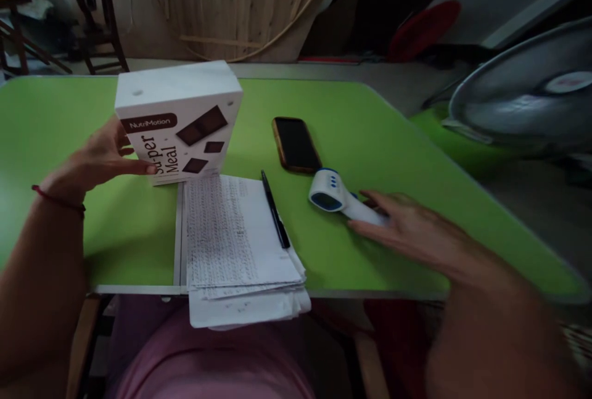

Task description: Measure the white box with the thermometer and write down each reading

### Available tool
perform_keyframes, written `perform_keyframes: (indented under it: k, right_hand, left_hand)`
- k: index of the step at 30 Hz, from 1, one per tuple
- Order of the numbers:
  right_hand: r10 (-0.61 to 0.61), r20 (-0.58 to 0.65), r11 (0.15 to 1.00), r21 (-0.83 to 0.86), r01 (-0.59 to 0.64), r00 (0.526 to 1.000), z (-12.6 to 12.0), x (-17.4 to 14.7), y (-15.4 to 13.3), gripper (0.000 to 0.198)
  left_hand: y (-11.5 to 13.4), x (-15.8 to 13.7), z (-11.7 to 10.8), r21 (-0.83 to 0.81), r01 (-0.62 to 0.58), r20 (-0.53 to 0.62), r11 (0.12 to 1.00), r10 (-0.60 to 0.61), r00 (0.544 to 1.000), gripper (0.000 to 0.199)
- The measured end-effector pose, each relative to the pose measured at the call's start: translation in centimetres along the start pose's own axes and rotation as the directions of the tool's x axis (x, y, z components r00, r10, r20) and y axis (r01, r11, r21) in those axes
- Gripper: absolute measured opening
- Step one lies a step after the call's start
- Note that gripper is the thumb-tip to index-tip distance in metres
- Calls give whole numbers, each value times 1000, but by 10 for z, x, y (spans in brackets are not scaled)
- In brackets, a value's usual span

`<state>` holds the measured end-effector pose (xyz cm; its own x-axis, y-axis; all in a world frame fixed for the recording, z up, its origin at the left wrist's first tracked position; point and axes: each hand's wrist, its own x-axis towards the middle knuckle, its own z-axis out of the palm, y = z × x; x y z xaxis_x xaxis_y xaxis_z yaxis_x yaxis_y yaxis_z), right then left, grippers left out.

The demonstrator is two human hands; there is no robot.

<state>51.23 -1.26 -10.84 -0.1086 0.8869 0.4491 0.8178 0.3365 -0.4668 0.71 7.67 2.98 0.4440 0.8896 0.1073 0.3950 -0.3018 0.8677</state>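
My left hand (pixel 108 149) grips the lower left side of a white "NutriMotion Super Meal" box (pixel 185 134), thumb across its printed front. The box stands upright, a little tilted, at the top edge of a stack of handwritten papers (pixel 222 232). A black pen (pixel 275 211) lies along the right side of the papers. On the right, my right hand (pixel 398 220) has its thumb and fingers around the handle of a white and blue infrared thermometer (pixel 330 192), whose head points left. Just behind the thermometer lies a dark phone in a brown case (pixel 296 145).
All this is on a green folding table (pixel 383 134) with a metal seam on the left; the papers overhang its front edge. A large fan (pixel 522 84) stands off the right side. Behind are a wooden chair (pixel 104 23) and a red round object (pixel 425 29).
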Motion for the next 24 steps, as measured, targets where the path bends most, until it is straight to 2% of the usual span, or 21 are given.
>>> perform_keyframes:
  k: [2, 4, 6, 8, 10, 11, 13, 14, 15, 16, 19, 24]
  right_hand:
    - [22, 57, 1000, -2, -22, 998, 3, 3, -6, 40]
    - [69, 48, 998, -8, -68, 996, 1, 7, -25, 29]
    - [165, -37, 986, 21, -164, 986, -4, 13, -53, 22]
    - [292, -121, 956, 76, -285, 949, -6, 20, -91, 17]
    - [362, -207, 906, 306, -291, 909, -4, 28, -133, 13]
    - [366, -167, 843, 475, -251, 915, -1, 32, -155, 13]
    - [313, 8, 631, 745, -214, 950, 8, 39, -195, 27]
    - [281, 70, 518, 828, -213, 957, 12, 42, -211, 35]
    - [241, 131, 434, 872, -228, 962, 17, 45, -225, 35]
    - [204, 200, 390, 882, -267, 958, 21, 47, -236, 33]
    - [140, 329, 330, 874, -357, 934, 30, 53, -255, 30]
    - [149, 393, 177, 892, -415, 907, 41, 62, -268, 36]
  left_hand:
    - [-12, 2, -1, -75, -14, -27, 997, 12, 1000, 78]
    - [-21, 3, 0, -84, -26, -112, 996, 17, 994, 74]
    - [-23, 3, 1, -49, -17, -194, 999, 7, 981, 72]
    - [-18, 1, 3, -14, -17, -238, 1000, 13, 971, 74]
    - [-9, -3, 5, -37, -44, -247, 998, 34, 969, 72]
    - [-4, -4, 6, -70, -58, -238, 996, 39, 970, 68]
    - [5, -7, 9, -133, -56, -201, 990, 28, 979, 58]
    - [8, -8, 10, -148, -43, -176, 988, 16, 984, 53]
    - [10, -9, 12, -151, -26, -144, 988, 4, 990, 50]
    - [10, -9, 13, -148, -10, -113, 989, -7, 994, 49]
    - [8, -9, 16, -142, 17, -47, 990, -24, 999, 52]
    - [4, -7, 18, -65, 36, -26, 997, -38, 999, 51]
